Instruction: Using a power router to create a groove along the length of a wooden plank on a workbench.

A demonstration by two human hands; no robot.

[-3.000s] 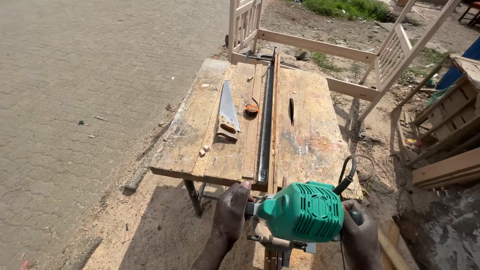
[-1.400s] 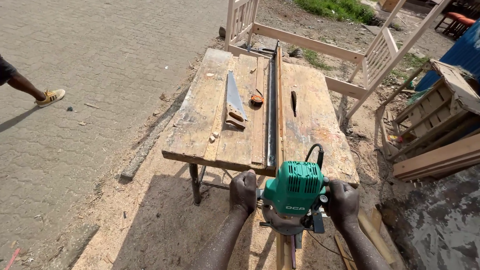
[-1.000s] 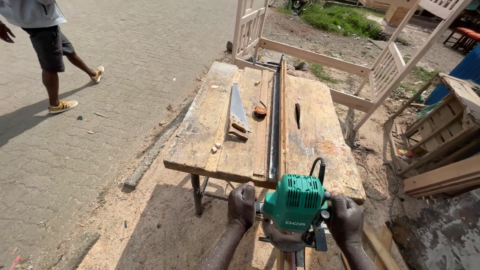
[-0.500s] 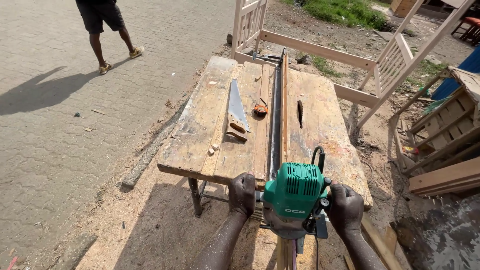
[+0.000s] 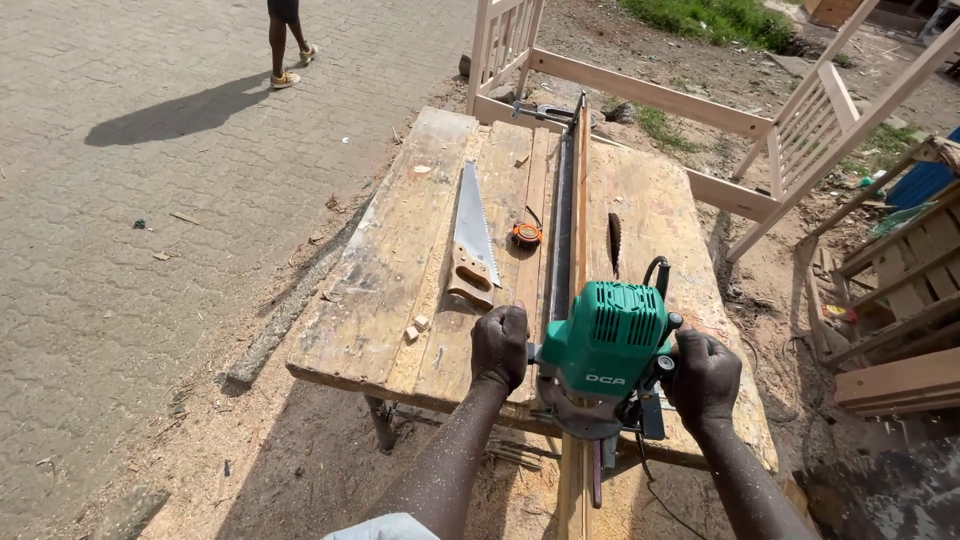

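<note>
A green electric router (image 5: 605, 350) sits on a long narrow wooden strip (image 5: 578, 270) that runs lengthwise along a worn wooden workbench (image 5: 400, 270). My left hand (image 5: 500, 345) grips the router's left handle. My right hand (image 5: 703, 378) grips its right handle. The strip's near end hangs past the bench edge below the router. A dark metal bar clamp (image 5: 560, 215) lies alongside the strip on its left.
A handsaw (image 5: 471, 240) and an orange tape measure (image 5: 526, 235) lie on the bench left of the strip, and a circular blade (image 5: 614, 243) pokes up on the right. An unfinished wooden bed frame (image 5: 760, 120) stands behind. Stacked timber (image 5: 895, 300) is at right. A person (image 5: 285, 35) walks on the paving.
The router has stayed at the near end of the strip with both hands on it. My view has shifted slightly. The person on the paving has walked farther away.
</note>
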